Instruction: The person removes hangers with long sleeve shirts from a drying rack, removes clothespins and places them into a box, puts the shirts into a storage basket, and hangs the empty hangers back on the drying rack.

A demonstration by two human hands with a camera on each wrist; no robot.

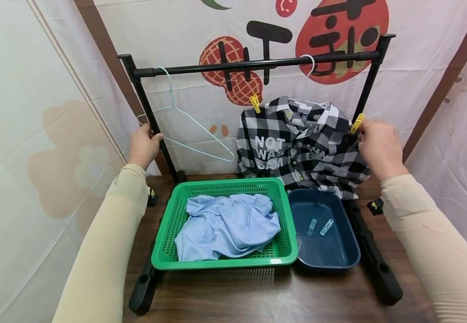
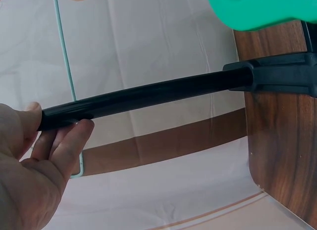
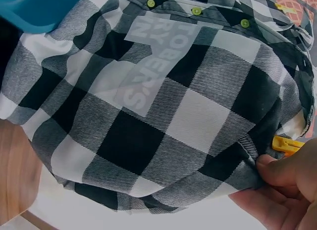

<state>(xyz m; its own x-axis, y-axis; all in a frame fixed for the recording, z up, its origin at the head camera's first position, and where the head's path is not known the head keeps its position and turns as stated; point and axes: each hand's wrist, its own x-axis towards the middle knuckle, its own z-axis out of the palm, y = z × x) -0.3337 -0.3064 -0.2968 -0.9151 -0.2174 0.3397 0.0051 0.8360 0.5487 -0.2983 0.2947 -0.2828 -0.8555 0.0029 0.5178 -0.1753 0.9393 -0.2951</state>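
Black, white and grey checks cover the shirt [image 1: 298,154], which hangs from the right part of the rack [image 1: 197,69] on a white hanger [image 1: 313,63]. One yellow clip [image 1: 255,103] sits at each shoulder, so this garment looks all but finished: hung and clipped, with perhaps some straightening in hand. At the rack's right side, the right hand [image 1: 383,146] pinches the shirt's cloth between thumb and fingers, just beside the outer yellow clip [image 1: 356,124]; whether it touches that clip too I cannot tell. At the rack's left post, the left hand [image 1: 143,146] grips the tube, thumb on one side and fingers on the other, apparently to steady it. A mint hanger [image 1: 172,101] hangs bare from the left end of the rack's bar, one corner passing behind that post. Between the rack's feet, on the wooden surface [image 1: 257,300], a green basket [image 1: 225,264] holds a crumpled light blue garment [image 1: 229,224], and a navy tub [image 1: 318,251] beside it holds two blue clips [image 1: 326,227]. Judging by those, roughly half remains: the blue piece is not yet on a hanger, and neither blue clip is in use.
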